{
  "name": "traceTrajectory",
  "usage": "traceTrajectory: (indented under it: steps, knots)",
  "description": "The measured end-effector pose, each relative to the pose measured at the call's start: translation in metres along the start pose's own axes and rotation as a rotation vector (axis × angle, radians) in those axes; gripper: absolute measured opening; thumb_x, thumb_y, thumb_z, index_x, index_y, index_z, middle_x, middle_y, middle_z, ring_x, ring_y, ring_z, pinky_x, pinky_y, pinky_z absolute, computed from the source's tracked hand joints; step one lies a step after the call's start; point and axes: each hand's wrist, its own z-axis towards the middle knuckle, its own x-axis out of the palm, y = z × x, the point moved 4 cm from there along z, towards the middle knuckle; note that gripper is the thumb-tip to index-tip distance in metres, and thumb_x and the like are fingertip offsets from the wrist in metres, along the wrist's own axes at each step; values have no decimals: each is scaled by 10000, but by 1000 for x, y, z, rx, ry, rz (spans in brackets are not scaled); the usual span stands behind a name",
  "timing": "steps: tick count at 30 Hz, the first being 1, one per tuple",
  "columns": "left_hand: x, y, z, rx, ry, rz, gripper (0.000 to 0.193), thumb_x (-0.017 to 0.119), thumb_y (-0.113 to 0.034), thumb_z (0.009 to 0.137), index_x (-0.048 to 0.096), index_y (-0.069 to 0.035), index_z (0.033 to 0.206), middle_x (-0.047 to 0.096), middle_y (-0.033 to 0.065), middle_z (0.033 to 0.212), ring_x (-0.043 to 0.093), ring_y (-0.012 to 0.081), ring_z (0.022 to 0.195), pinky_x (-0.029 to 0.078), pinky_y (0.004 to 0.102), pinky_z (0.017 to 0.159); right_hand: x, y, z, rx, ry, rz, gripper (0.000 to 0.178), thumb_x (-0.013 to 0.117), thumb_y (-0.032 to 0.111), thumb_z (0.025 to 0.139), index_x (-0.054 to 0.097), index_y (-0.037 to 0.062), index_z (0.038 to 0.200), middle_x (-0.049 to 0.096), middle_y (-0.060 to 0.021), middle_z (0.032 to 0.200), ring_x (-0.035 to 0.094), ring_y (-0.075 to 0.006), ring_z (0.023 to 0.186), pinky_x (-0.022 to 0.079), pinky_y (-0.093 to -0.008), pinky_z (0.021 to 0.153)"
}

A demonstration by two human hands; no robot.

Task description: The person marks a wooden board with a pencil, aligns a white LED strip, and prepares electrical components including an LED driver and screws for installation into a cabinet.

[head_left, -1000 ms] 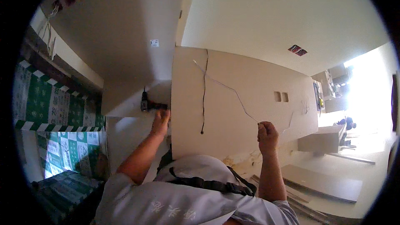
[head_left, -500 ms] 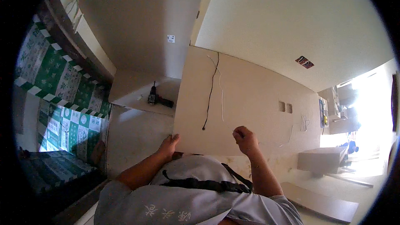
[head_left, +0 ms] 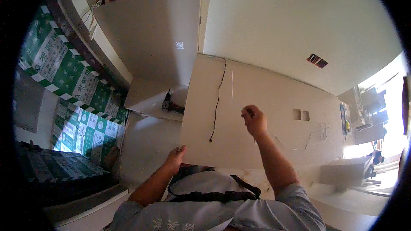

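Clock positions were taken from the right hand [head_left: 255, 119]. That hand was raised over the beige panel [head_left: 265, 92], its fingers curled in narrowly; whether they pinched anything could not be told. The left hand [head_left: 174, 159], at 8 o'clock, had its thumb at the panel's near left corner — its other fingers were partly hidden, so the firmness of any grip could not be judged. The thin white strand [head_left: 232, 83] lay over the panel at 11 o'clock, the black cable [head_left: 218, 97] to its left at 10 o'clock.

Good practice, in this inspector's judgement, called for a light fingertip hold on the strand, slack kept away from the black cable, and the panel steadied by the left hand.

Markings: a white sticker [head_left: 180, 45] between 10 and 11 o'clock bore dark print too small to read. Green-and-white sheeting [head_left: 55, 51], toward 9 o'clock, carried large repeated characters; the grey shirt [head_left: 214, 214] showed pale lettering toward 7 o'clock. The drill [head_left: 170, 105] at 9 o'clock — no legible label.
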Motion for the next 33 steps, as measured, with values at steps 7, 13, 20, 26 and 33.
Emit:
traceTrajectory:
  steps: [7, 13, 20, 26, 33]
  knots:
    - [2, -2, 5, 54, 74, -33, 570, 519, -401, 1052, 487, 33, 1420, 549, 186, 1425, 553, 337, 1278, 436, 469, 1078, -21, 75, 55, -235, -79, -286, 166, 662, 253, 955, 678, 107, 1031, 730, -96, 929, 705, -297, 832, 551, -406, 735]
    - [5, -29, -4, 162, 61, 293, 599, 524, -474, 1042, 510, 18, 1383, 599, 159, 1341, 563, 291, 1223, 413, 403, 1065, -24, 144, 114, -389, -98, -468, 206, 619, 291, 972, 682, 113, 1055, 731, -100, 1012, 700, -334, 924, 564, -440, 786]
    - [-13, -15, 12, 244, 145, 400, 563, 503, -448, 1054, 539, 59, 1297, 659, 203, 1208, 621, 307, 1101, 468, 407, 982, 33, 152, 212, -397, 80, -668, 242, 568, 309, 980, 678, 121, 1085, 727, -124, 1055, 689, -364, 990, 560, -472, 845]
    - [-22, -15, 27, 133, 204, 597, 559, 541, -455, 1035, 556, 58, 1255, 683, 203, 1127, 641, 309, 1057, 486, 418, 940, 91, 106, 270, -69, 60, -950, 228, 611, 333, 938, 698, 158, 1054, 732, -113, 1041, 693, -336, 982, 560, -456, 840]
    - [-32, 17, 46, 189, 289, 458, 499, 569, -422, 1022, 573, 29, 1235, 683, 200, 1125, 653, 324, 1057, 488, 413, 956, 57, 149, 280, 17, -61, -957, 317, 632, 381, 862, 720, 121, 1023, 736, -135, 1039, 700, -328, 1000, 560, -466, 865]
